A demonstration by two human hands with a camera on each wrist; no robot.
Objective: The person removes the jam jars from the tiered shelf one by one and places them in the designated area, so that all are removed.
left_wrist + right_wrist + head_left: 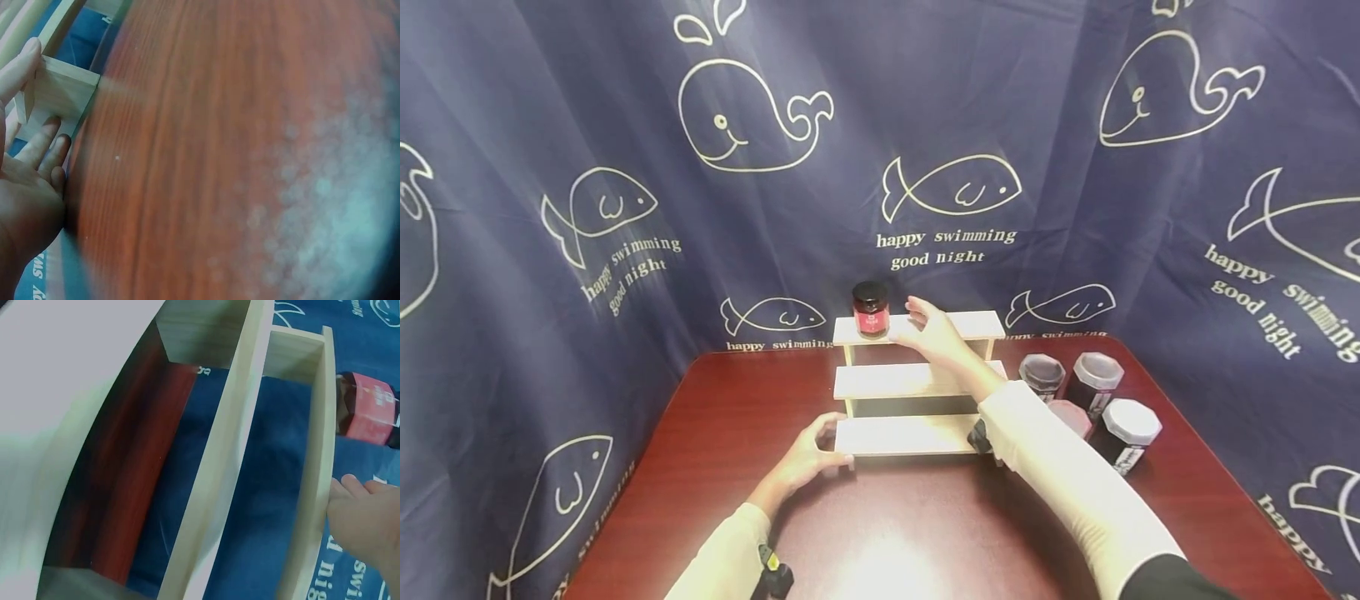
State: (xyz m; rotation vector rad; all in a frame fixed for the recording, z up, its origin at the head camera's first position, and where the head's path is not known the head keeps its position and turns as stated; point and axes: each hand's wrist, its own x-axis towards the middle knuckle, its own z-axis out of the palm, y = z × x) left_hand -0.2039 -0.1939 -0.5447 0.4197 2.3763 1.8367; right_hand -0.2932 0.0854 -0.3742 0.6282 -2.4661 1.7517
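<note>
A three-tier wooden shelf (917,381) stands on the table. On the left end of its top tier sits a small jar (872,310) with a black lid and red label, also seen in the right wrist view as a jar (373,407) on its tier. Just right of it, my right hand (934,335) is over the top tier, fingers apart from the jar. My left hand (805,456) holds the left end of the bottom tier. In the left wrist view its thumb (25,65) lies at the front edge, with the other fingers against the side panel.
Several dark jars with octagonal lids stand right of the shelf, including a white-lidded jar (1126,429) and a grey-lidded jar (1093,379); a pink lid (1070,417) is partly behind my right sleeve. A blue curtain (865,108) encloses the red-brown table (737,392).
</note>
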